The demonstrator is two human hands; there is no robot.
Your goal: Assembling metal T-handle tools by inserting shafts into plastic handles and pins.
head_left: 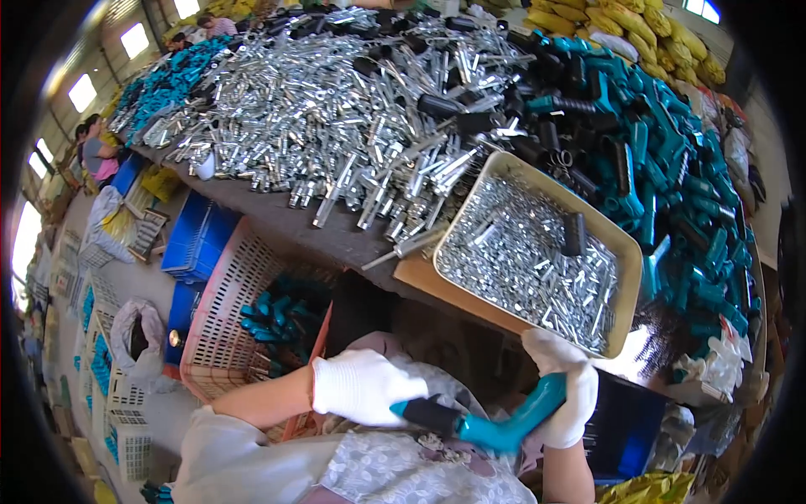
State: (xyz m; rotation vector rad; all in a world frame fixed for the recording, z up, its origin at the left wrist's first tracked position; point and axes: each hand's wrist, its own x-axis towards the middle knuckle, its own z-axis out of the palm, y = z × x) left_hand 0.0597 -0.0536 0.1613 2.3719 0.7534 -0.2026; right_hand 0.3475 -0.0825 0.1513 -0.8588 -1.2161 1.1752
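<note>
Above my lap is a bent teal plastic tool body [502,432] with a black sleeve [432,415] around its left part. My left hand [369,388], in a white glove, is closed around the left end of the piece, by the sleeve. At the other end my right hand [574,396], also gloved in white, wraps round the teal handle, its fingers beside the near corner of a cream tray [628,277]. Small silvery metal parts [520,248] fill that tray, and a black sleeve lies among them. My left fingertips are partly blurred.
Metal tubes [319,109] are heaped across the table, with teal tool bodies [663,168] and black sleeves at right. A pink-white basket [227,311] holding teal parts stands below the table edge, near blue crates [197,239]. Other people [99,155] sit far left.
</note>
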